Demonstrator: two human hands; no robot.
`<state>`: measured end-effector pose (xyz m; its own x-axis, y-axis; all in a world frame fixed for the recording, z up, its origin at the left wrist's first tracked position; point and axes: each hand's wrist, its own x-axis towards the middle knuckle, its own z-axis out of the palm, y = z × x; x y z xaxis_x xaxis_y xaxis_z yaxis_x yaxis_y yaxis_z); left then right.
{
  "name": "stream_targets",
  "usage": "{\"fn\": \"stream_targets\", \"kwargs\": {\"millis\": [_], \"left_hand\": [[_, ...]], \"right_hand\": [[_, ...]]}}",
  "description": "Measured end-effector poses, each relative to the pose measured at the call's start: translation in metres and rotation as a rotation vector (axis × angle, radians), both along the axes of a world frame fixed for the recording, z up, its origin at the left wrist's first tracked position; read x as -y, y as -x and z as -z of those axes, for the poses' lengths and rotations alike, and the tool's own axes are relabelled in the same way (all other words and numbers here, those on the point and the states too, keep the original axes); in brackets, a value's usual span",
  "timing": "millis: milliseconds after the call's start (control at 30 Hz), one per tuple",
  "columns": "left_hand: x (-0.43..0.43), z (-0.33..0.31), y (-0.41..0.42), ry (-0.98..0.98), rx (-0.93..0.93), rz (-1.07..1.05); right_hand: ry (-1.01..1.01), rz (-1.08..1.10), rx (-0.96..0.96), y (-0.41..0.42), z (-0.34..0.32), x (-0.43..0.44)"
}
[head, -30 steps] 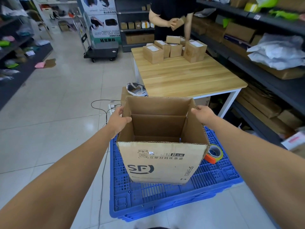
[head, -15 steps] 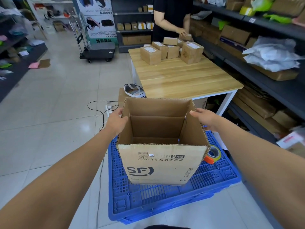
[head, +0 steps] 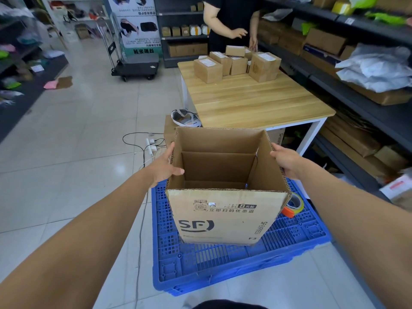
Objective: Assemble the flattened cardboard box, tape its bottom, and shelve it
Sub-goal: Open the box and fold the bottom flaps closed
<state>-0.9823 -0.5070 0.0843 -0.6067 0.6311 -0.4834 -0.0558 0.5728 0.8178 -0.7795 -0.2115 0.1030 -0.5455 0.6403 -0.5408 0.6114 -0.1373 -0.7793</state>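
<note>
An upright, open-topped brown cardboard box (head: 225, 216) printed with "SF" sits over a blue plastic crate (head: 223, 262) in front of me. My left hand (head: 163, 167) grips the box's left wall, thumb inside the rim. On the right wall, my right hand (head: 286, 159) holds the top edge. The top flaps stand up and the bottom looks closed. A roll of tape (head: 294, 205) with an orange dispenser lies on the crate, partly hidden behind the box's right corner.
A wooden table (head: 256, 103) with several small sealed boxes stands ahead, a person in black behind it. Dark shelving (head: 365, 108) with flat cardboard and parcels runs along the right. Cables and a power strip (head: 149, 146) lie on the tiled floor at left; a trolley (head: 136, 65) stands farther back.
The box stays held between both hands over the crate, barely shifted. My view has moved slightly. The person behind the table has put down a small box and moved their hands.
</note>
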Motion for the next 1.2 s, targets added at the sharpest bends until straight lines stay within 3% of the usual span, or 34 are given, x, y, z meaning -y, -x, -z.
{"fn": "stream_targets", "kwargs": {"millis": [167,300,400,500,667,833,1033,1200], "left_hand": [[-0.007,0.001,-0.01,0.069,-0.185,0.078],[-0.01,0.005,-0.015,-0.044,-0.324,-0.069],[-0.008,0.009,-0.02,-0.001,-0.368,-0.125],[-0.007,0.007,-0.019,0.134,-0.42,0.022],[-0.003,-0.001,-0.022,0.197,-0.431,0.172],[0.002,-0.009,-0.013,0.365,-0.378,0.3],[0.0,-0.013,-0.018,0.435,-0.384,0.358],[-0.021,-0.024,-0.043,0.6,-0.436,0.608]], "right_hand": [[-0.022,0.01,-0.017,0.001,0.004,0.002],[-0.03,0.058,-0.033,-0.004,0.01,0.002],[-0.029,0.095,-0.015,-0.009,0.014,0.001],[0.058,0.109,-0.027,-0.011,0.015,0.0],[0.124,0.126,-0.068,-0.011,0.012,0.003],[0.091,0.145,-0.036,-0.011,0.019,-0.001],[0.04,0.115,-0.033,-0.01,0.02,0.002],[0.049,0.093,-0.062,-0.002,0.014,0.015]]}}
